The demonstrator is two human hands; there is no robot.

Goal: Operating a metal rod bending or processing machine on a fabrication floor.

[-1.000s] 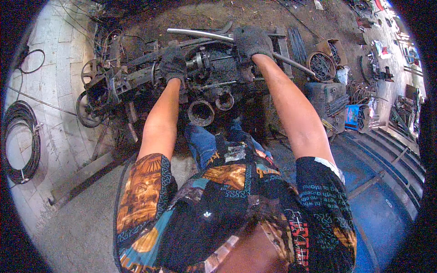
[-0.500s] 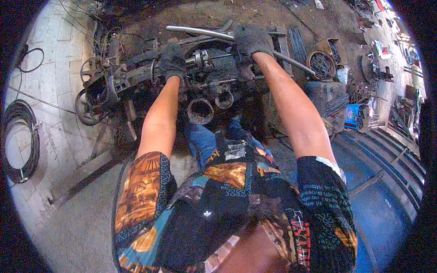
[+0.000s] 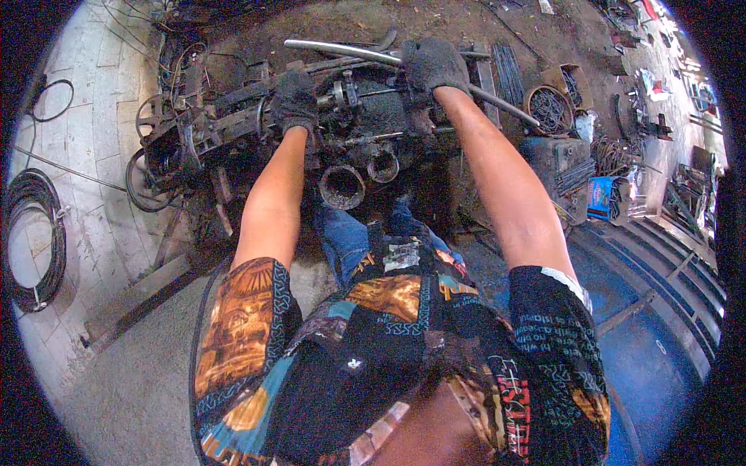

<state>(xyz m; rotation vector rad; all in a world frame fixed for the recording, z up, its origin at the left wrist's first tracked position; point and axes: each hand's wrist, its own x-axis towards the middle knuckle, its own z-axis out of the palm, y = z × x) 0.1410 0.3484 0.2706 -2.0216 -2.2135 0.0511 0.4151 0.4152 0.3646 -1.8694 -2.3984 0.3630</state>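
Observation:
A dark work glove covers my left hand [image 3: 294,99], which is closed over a part of the black, greasy machine [image 3: 381,113]; its fingertips are hidden, so what it grips cannot be made out. Beside it, to the right, is a metal fitting [image 3: 339,95] on the machine. My right hand [image 3: 435,68], also gloved, is wrapped over a long grey metal bar [image 3: 342,50]. One end of the bar reaches far left, and a length slopes down to the right past the hand. The glove hides the middle, where the bar appears bent. Two round tube mouths [image 3: 342,186] face me below.
Left of the machine are a handwheel [image 3: 151,116] and a coiled black hose [image 3: 54,241] on pale paving. On the right stand a round basket of rods [image 3: 549,110], a metal box [image 3: 556,163] and a blue carton [image 3: 602,198]. A blue sheet [image 3: 645,349] lies lower right.
The metal fitting beside my left hand looks turned and less bright. My left hand has shifted very slightly; my right hand keeps its hold on the bar in nearly the same place.

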